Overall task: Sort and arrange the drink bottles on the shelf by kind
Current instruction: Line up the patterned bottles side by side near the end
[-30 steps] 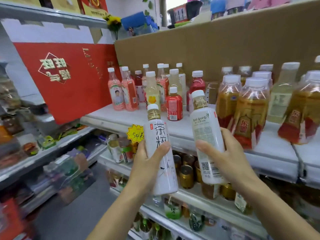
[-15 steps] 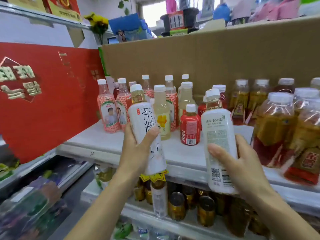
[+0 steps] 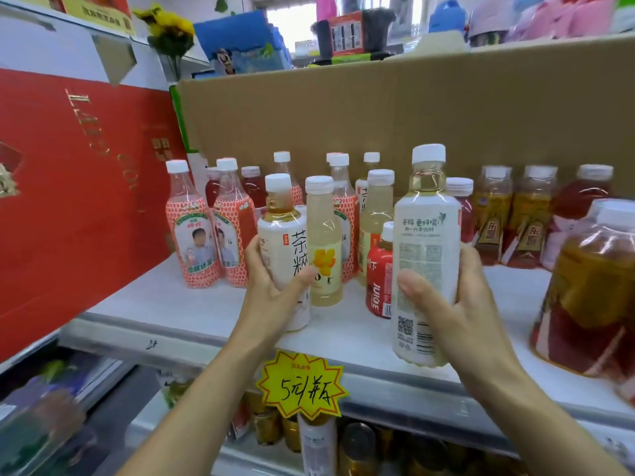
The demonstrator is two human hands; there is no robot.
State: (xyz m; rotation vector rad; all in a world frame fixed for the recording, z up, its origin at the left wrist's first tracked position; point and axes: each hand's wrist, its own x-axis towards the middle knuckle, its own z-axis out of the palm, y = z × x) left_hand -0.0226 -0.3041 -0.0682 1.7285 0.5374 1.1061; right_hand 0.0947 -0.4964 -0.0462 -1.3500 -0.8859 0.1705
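My left hand (image 3: 275, 290) grips a white-labelled tea bottle (image 3: 283, 242) with black characters, low over the white shelf (image 3: 192, 314) and close to its front. My right hand (image 3: 443, 304) grips a second white tea bottle (image 3: 426, 242), its back label and barcode toward me, held above the shelf's front edge. Between them stand a pale yellow bottle with a flower label (image 3: 323, 249) and a small red juice bottle (image 3: 379, 276). Red-patterned bottles (image 3: 194, 235) stand at the left. Amber and red tea bottles (image 3: 515, 214) fill the right.
A red gift box (image 3: 75, 187) walls off the shelf's left end. A cardboard sheet (image 3: 378, 108) backs the shelf. A large amber bottle (image 3: 594, 286) stands at the right front. A yellow price tag (image 3: 302, 386) hangs from the shelf edge, with cans (image 3: 354, 444) on the shelf below.
Both hands have carried their white tea bottles up and forward, from below the shelf edge to over the shelf. The view has closed in on the shelf.
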